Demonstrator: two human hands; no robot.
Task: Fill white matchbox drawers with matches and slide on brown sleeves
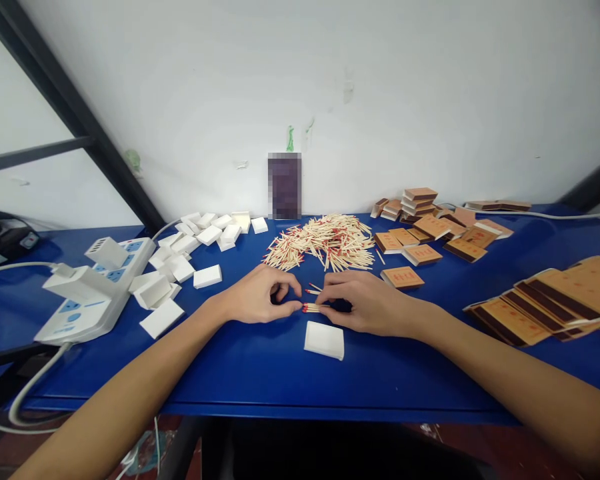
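Observation:
Between the thumb and fingers of my right hand (357, 300) is a small bunch of matches (310, 308), red heads pointing left. A couple of loose matches (313, 290) lie just beyond it. My left hand (265, 295) is beside the match heads, its thumb and forefinger curved with a gap between them; I cannot tell whether the thumb touches the heads. Nearer to me, a white matchbox tray (324, 340) lies on the blue table (260, 373). Behind both hands is a large heap of red-tipped matches (330, 240).
White trays (180, 267) are scattered at left, beside a power strip (105, 293) with plugged-in chargers and cables. Orange-brown matchbox sleeves (430, 227) are piled at back right, with flattened sleeves (555, 300) at far right. A pixelated dark rectangle (285, 187) stands against the wall.

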